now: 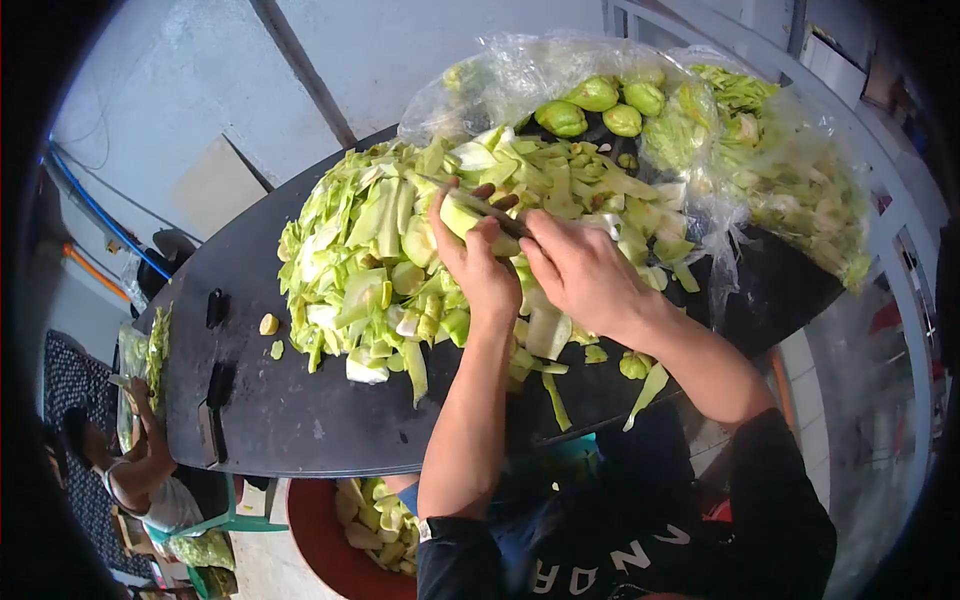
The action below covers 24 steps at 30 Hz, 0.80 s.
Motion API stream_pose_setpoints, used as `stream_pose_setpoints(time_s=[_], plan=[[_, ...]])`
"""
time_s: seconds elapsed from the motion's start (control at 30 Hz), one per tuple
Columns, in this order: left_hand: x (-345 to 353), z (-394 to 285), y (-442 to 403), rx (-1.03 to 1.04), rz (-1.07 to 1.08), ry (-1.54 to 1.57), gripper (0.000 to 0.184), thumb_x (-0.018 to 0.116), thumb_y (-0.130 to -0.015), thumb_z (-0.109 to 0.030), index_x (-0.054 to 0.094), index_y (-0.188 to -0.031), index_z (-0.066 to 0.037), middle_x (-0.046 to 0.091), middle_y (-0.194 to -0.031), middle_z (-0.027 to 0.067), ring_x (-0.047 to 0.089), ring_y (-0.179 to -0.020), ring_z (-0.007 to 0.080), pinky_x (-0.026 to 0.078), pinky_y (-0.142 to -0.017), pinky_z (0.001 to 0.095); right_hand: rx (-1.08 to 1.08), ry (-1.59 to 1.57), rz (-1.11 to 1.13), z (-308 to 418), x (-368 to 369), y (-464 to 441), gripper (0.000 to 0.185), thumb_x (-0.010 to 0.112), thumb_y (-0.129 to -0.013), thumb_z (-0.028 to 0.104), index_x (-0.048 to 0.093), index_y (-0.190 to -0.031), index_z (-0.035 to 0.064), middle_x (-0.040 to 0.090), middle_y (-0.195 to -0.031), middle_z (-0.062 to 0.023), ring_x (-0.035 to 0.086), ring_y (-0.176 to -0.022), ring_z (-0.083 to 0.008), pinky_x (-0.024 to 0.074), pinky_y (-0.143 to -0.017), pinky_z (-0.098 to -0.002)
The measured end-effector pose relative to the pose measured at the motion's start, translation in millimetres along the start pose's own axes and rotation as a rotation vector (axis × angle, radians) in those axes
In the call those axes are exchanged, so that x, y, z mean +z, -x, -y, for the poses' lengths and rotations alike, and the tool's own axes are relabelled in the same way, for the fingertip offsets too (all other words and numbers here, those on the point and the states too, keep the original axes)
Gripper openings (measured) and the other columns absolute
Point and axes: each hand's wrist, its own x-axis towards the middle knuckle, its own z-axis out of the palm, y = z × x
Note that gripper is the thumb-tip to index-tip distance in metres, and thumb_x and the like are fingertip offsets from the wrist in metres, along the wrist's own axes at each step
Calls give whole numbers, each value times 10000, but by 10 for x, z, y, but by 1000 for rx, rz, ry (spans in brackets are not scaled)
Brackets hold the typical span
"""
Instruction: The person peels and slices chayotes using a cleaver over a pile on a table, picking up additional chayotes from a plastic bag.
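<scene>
A pale green peeled chayote (458, 216) rests in my left hand (482, 270), with the fingers curled around it. My right hand (580, 272) is closed round a knife (492, 211), its blade lying along the chayote. Both hands are close together above a large heap of chayote peels and cut strips (380, 215) on the dark table (290, 430). The knife's handle is mostly hidden in my right fist.
Whole chayotes (595, 94) sit behind the heap beside clear plastic. A plastic bag of cut pieces (800, 205) lies at right. Two black objects are near the table's left end. A red tub (335, 572) holds pieces below. Another person (150, 480) is at far left.
</scene>
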Motion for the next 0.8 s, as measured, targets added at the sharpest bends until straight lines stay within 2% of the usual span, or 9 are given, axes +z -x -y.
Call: stream_pose_setpoints(time_s=[0.1, 0.17, 0.23, 0.27, 0.47, 0.57, 0.63, 0.7, 0.8], plan=[[-72, -37, -40, 32, 41, -202, 641, 478, -762, -135, 362, -1379, -10, 538, -1197, 183, 588, -1055, 280, 492, -893, 372, 86, -114, 62, 27, -152, -54, 142, 576, -921, 83, 486, -970, -16, 595, -694, -207, 626, -633, -394, 442, -537, -456], [-164, -12, -108, -18, 72, -87, 644, 470, -728, -117, 390, -1357, -1, 565, -1150, 157, 577, -1051, 257, 478, -907, 349, 181, -182, 58, 33, -213, -75, 146, 595, -921, 84, 491, -923, -18, 559, -619, -163, 580, -525, -287, 403, -494, -401], [-129, -82, -112, -24, 96, -34, 667, 455, -690, -100, 408, -1348, -2, 567, -1144, 137, 570, -1050, 247, 467, -918, 338, 258, -252, 57, -12, -270, -95, 175, 638, -916, 90, 492, -890, -4, 404, -510, -34, 358, -483, -48, 279, -431, -286], [-161, -100, -134, -53, 168, 4, 688, 452, -675, -101, 404, -1354, -5, 565, -1147, 135, 572, -1049, 247, 471, -915, 339, 266, -295, 50, -49, -269, -78, 147, 631, -919, 85, 515, -898, -4, 375, -504, 3, 317, -496, -32, 243, -433, -278], [-261, -137, -172, -131, 237, 16, 719, 453, -637, -129, 406, -1341, 8, 562, -1177, 138, 575, -1050, 252, 486, -905, 343, 259, -265, 51, 15, -383, -82, 135, 630, -917, 82, 541, -901, -18, 407, -518, 18, 328, -497, -40, 271, -446, -270], [-329, -127, -209, -127, 244, -20, 703, 499, -655, -204, 433, -1334, -30, 571, -1212, 138, 573, -1114, 307, 471, -981, 451, 215, -199, 4, -27, -356, -67, 143, 636, -914, 84, 548, -914, -28, 423, -538, 15, 340, -506, -44, 284, -452, -271], [-328, -242, -233, -247, 502, 89, 668, 482, -681, -228, 448, -1320, -38, 577, -1212, 148, 588, -1087, 318, 490, -945, 485, 262, -184, -19, -145, -380, -113, 156, 639, -905, 87, 534, -900, -27, 448, -533, -43, 357, -485, -93, 300, -451, -306], [-242, -230, -203, -227, 450, 9, 615, 445, -725, -235, 453, -1311, -48, 595, -1172, 176, 599, -1061, 327, 502, -913, 514, 308, -163, -48, -207, -368, -113, 169, 643, -897, 90, 521, -887, -27, 473, -527, -101, 374, -464, -142, 316, -450, -341], [-8, -144, -133, -337, -75, 125, 446, 392, -851, -258, 512, -1232, -60, 611, -1122, 208, 596, -1055, 347, 480, -937, 510, 236, -129, -84, -222, -351, -97, 209, 645, -902, 128, 512, -874, -30, 470, -529, -89, 397, -469, -130, 320, -453, -330]])
